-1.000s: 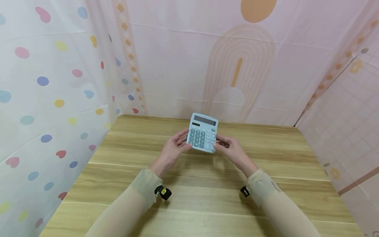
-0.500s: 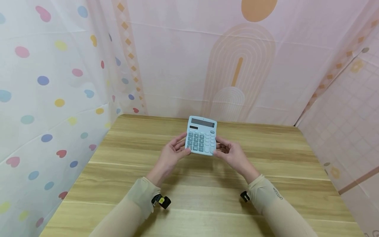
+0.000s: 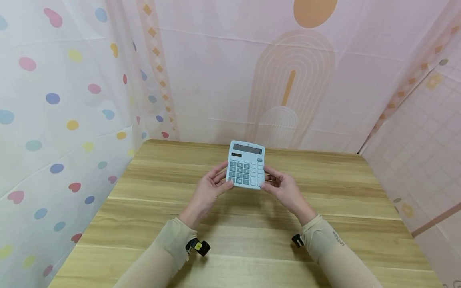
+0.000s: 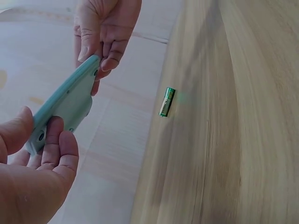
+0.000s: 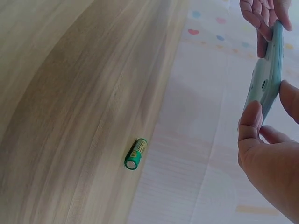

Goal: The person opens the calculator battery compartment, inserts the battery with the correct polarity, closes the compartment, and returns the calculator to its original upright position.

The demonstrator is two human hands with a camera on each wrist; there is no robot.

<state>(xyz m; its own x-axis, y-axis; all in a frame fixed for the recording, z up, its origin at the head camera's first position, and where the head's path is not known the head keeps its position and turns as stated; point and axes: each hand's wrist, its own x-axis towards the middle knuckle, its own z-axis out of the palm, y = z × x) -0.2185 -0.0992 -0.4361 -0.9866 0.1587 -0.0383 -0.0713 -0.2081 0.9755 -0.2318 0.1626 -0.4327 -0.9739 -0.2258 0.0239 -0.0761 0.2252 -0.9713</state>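
Observation:
A light blue calculator (image 3: 246, 165) is held up above the table, its keys and display facing the head camera. My left hand (image 3: 210, 188) grips its lower left corner, thumb on the front and fingers behind. On the opposite side my right hand (image 3: 284, 190) pinches the lower right corner in the same way. Both wrist views show the calculator edge-on, with part of its back visible between the hands. A green battery (image 4: 167, 101) lies on the table near its far edge; the right wrist view shows this battery (image 5: 136, 154) too, while the calculator hides it from the head view.
The wooden table (image 3: 144, 224) fills the lower part of the head view. A patterned pinkish curtain (image 3: 209, 72) hangs behind it, a dotted curtain (image 3: 65, 148) on the left and a checked one (image 3: 428, 132) on the right.
Over the last second the calculator has come slightly down and nearer in both hands, and its tilt has levelled a little. In the last half second it has hardly moved.

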